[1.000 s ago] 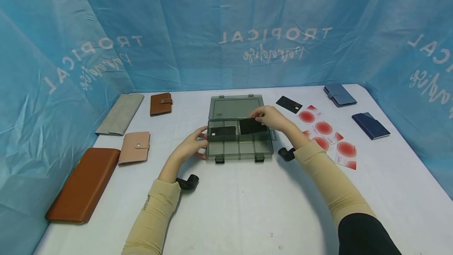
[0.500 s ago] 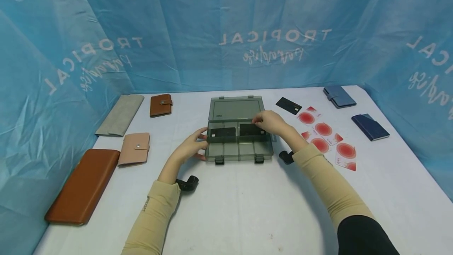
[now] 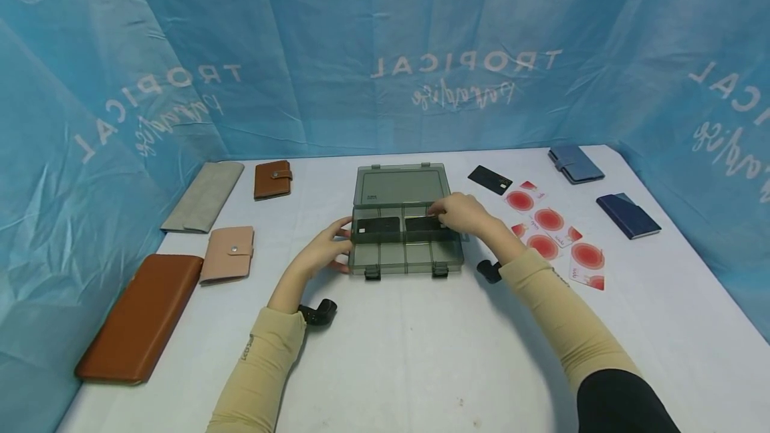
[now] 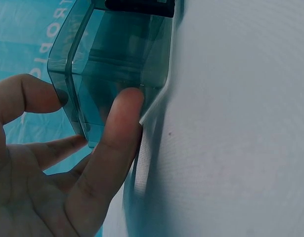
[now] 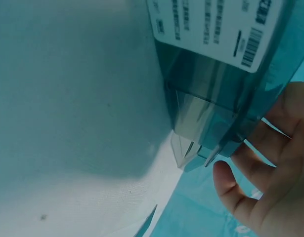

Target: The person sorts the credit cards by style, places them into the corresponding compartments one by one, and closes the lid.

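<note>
jam risk for right black card in divided box

the right black card point(image 3: 421, 224), seated low in the grey box point(image 3: 388, 266), could be caught on a divider or left tilted if it is pushed unevenly from its right end, where the right hand point(image 3: 466, 212) is placed. the left black card point(image 3: 379, 227), lying just beside it in the box, could be nudged too. the box could be skidded over the white table point(image 3: 385, 353) if sideways pressure is applied and too little bracing is given by the left hand point(image 3: 319, 250). the laid-back lid point(image 3: 402, 184) could be knocked by the right knuckles, given how near they are.

fingers: right ones are bent over the box wall onto the right black card; tips are hidden, so whether it is pinched or only pressed cannot be told. left ones are loosely parted, nothing clenched, with contact made along the box's left side. third black card point(image 3: 490, 180) is seen on the table, near the red-and-white cards point(image 3: 587, 254)
</note>
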Demonstrator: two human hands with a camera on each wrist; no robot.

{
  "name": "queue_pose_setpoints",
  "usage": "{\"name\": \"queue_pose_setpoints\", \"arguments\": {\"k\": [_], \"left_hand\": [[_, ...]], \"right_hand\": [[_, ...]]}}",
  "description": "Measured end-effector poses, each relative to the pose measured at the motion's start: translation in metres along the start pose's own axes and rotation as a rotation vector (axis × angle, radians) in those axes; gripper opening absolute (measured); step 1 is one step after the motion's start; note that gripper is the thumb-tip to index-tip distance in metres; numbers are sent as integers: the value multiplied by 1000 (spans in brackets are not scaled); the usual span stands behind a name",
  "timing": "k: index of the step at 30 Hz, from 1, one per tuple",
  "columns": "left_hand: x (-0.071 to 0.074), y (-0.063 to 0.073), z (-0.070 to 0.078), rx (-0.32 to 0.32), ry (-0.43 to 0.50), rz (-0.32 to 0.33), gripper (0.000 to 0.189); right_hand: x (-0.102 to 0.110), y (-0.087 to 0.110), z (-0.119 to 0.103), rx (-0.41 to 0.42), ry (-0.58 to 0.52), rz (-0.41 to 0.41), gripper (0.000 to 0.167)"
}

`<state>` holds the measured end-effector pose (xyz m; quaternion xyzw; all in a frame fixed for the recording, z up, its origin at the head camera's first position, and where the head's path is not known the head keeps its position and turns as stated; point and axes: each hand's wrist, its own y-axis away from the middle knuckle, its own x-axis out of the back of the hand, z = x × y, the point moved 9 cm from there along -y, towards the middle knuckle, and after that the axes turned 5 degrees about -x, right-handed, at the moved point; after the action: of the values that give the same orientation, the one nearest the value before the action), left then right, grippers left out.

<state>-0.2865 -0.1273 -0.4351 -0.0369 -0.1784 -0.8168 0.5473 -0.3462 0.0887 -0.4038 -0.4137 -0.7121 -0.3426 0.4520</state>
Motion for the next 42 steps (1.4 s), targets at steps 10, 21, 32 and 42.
{"name": "queue_pose_setpoints", "arguments": {"k": [10, 21, 32, 42], "left_hand": [[3, -9, -12, 2, 14, -2, 69], [5, -13, -16, -23, -7, 16, 70], [3, -13, -18, -10, 0, 10, 70], [4, -12, -17, -14, 6, 22, 71]], "right_hand": [[23, 0, 37, -93, -455, 101, 28], [47, -14, 110, -336, -504, 239, 31], [38, -21, 147, -474, -416, 164, 39], [25, -29, 155, -482, -126, -2, 62]]}}
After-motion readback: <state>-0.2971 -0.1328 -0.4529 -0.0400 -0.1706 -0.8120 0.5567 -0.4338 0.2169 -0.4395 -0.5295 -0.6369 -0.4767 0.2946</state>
